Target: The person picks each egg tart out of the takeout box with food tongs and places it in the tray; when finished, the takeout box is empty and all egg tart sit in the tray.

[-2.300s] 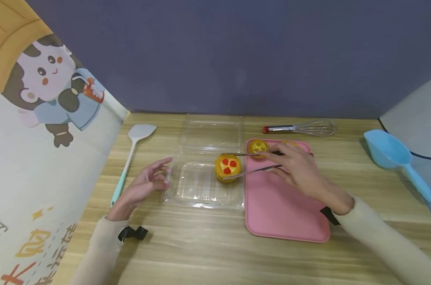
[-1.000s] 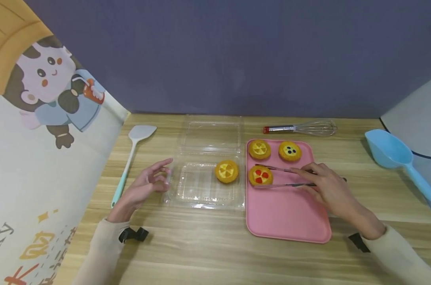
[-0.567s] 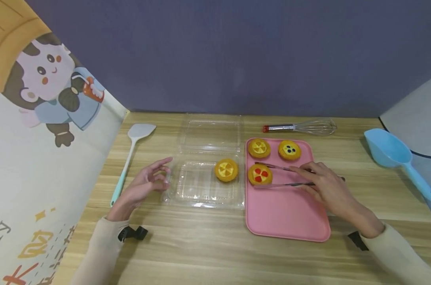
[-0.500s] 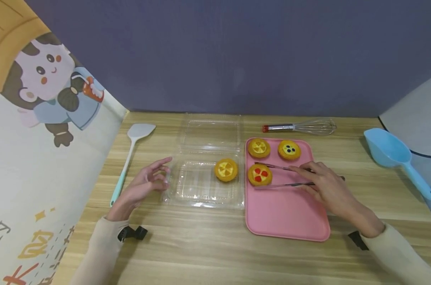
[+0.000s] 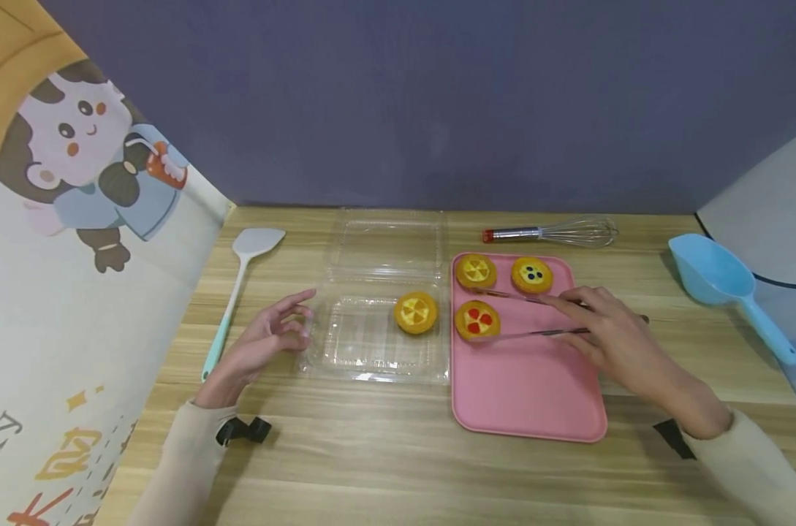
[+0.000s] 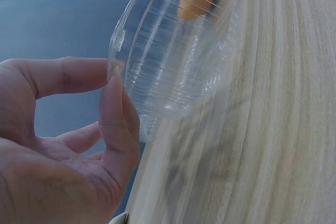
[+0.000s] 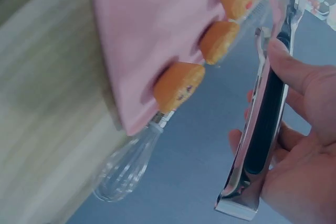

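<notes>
Metal tongs [image 7: 265,114] with black grip strips are held in my right hand [image 5: 618,340]. Their spread arms lie either side of a tart with red pieces [image 5: 478,321] at the left of the pink tray [image 5: 529,402]. Behind it on the tray are a tart with yellow wedges [image 5: 476,271] and a tart with dark berries [image 5: 532,275]. My left hand [image 6: 79,124] pinches the left rim of an opened clear plastic container [image 5: 365,343] between thumb and fingers. Another yellow-wedge tart [image 5: 416,313] sits at the right side of that container.
Behind the tray lies a whisk [image 5: 555,232] along the wall. A light blue scoop [image 5: 720,274] stands at the far right. Left of the container lies a spatula [image 5: 240,281] with a mint handle. The container's lid [image 5: 387,245] lies folded back toward the wall.
The tongs carried the red-topped tart rightward from above the container onto the tray. Their arms have since spread a little wider, and my right hand has shifted slightly right. My left hand stays put.
</notes>
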Demonstrator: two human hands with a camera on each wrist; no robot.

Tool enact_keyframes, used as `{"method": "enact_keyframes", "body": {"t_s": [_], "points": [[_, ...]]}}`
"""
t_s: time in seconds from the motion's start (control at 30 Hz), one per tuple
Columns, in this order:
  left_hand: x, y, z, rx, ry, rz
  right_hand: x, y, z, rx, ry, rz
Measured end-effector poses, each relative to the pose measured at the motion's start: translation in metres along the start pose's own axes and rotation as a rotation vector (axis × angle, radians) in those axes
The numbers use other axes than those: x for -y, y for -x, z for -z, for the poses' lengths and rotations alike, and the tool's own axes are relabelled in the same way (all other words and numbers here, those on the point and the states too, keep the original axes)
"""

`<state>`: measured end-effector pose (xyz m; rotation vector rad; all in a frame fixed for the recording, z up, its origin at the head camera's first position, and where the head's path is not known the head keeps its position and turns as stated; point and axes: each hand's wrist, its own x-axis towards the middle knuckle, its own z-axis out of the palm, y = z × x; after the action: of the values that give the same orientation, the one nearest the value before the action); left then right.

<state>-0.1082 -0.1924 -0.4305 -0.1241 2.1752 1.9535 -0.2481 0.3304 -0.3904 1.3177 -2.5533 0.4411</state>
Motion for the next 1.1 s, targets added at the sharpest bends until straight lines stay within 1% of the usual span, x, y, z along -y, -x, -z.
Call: {"method": "enact_keyframes", "body": {"t_s": [0.2,0.37,0.43,0.63,0.7,0.9,1.1], "points": [[0.0,0.0,0.0,0.001,0.008,0.002,0.007,-0.007,0.008,-0.007,0.019,0.001],[0.0,0.001,0.001,0.006,0.009,0.006,0.018,-0.021,0.008,0.019,0.004,-0.007],[0.0,0.0,0.001,0.008,0.007,0.004,0.025,-0.03,0.006,0.028,0.005,0.011],[0.004,-0.001,0.0,0.01,0.021,-0.002,0.044,-0.056,0.0,0.036,0.005,0.115],[0.005,-0.001,-0.001,0.011,0.029,-0.002,0.05,-0.065,-0.002,0.058,0.009,0.129],[0.005,-0.001,-0.002,0.008,0.027,-0.005,0.064,-0.084,-0.005,0.136,0.055,0.131],[0.002,0.0,0.0,0.006,0.022,-0.002,0.076,-0.096,-0.007,0.172,0.103,0.125]]}}
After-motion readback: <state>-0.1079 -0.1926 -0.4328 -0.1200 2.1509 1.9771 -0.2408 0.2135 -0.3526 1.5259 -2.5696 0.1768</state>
